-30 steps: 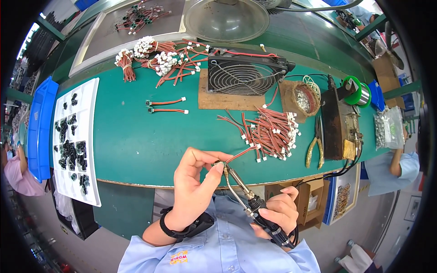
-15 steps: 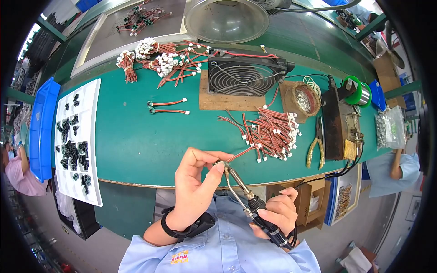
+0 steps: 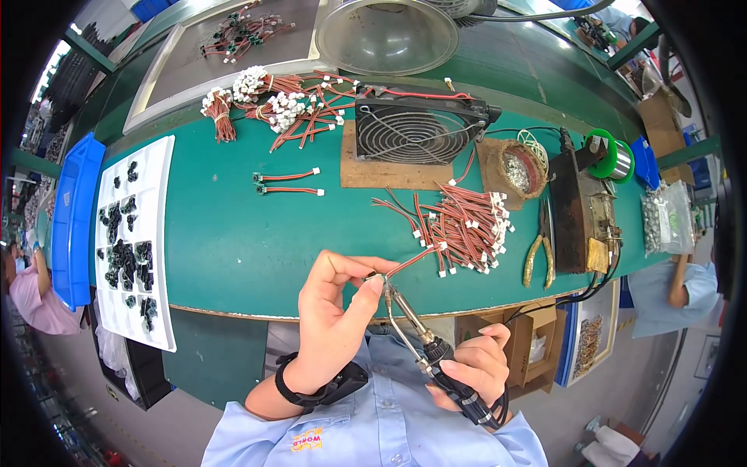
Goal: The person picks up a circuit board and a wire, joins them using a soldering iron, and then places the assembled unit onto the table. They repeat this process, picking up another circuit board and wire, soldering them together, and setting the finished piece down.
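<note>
My left hand [image 3: 331, 311] pinches a small dark part [image 3: 375, 277], mostly hidden by the fingertips. A red and black wire lead [image 3: 414, 260] runs from it to a white plug at the edge of the wire pile. In my right hand [image 3: 481, 366] is a black-handled soldering iron [image 3: 437, 352], gripped with its slim feed tube alongside. The iron's tip meets the part at my left fingertips; the exact contact is too small to make out. Beyond my hands lies a loose pile of wire leads [image 3: 467, 226] with white plugs.
A black fan [image 3: 416, 132] stands behind on a brown board. Rightward are a tin of solder scraps [image 3: 523, 173], pliers [image 3: 538, 253], a solder spool [image 3: 620, 161] and a dark metal box [image 3: 568, 218]. A white tray [image 3: 159, 233] of black parts and two finished-looking leads [image 3: 288, 189] lie left.
Both hands, the part and the iron hold nearly the same position. The white tray at the left appears shifted very slightly to the right.
</note>
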Tool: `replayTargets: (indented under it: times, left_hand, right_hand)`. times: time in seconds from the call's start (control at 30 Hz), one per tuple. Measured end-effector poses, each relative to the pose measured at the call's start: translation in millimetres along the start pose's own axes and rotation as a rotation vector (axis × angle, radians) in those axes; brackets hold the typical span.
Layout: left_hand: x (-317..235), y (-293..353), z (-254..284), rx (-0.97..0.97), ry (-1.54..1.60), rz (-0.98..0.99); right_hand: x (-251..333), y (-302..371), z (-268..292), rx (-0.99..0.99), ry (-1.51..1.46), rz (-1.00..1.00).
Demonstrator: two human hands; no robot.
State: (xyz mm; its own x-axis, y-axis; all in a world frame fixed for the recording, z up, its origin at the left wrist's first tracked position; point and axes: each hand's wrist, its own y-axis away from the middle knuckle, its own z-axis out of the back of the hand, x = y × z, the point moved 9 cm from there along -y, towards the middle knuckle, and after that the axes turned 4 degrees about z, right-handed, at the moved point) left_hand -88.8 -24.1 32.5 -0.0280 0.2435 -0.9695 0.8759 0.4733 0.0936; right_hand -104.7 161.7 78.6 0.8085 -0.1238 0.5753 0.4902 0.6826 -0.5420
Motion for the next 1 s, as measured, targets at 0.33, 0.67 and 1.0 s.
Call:
replayTargets:
  times: [0.33,0.67,1.0]
  left_hand:
    - [-5.6,-2.6,1.9,-0.016,0.134,0.055]
    - [-2.5,5.2,-9.0,0.085,0.476,0.303]
    - [7.4,3.8,35.6,-0.037,0.343,0.123]
  right_hand:
    - [-15.5,4.9,24.9,-0.083,-0.055,-0.073]
    - [-130.0,-7.4,52.7,-0.347,0.402,-0.454]
    - [-91.3,-7.6,12.6,-0.522,-0.093,-0.578]
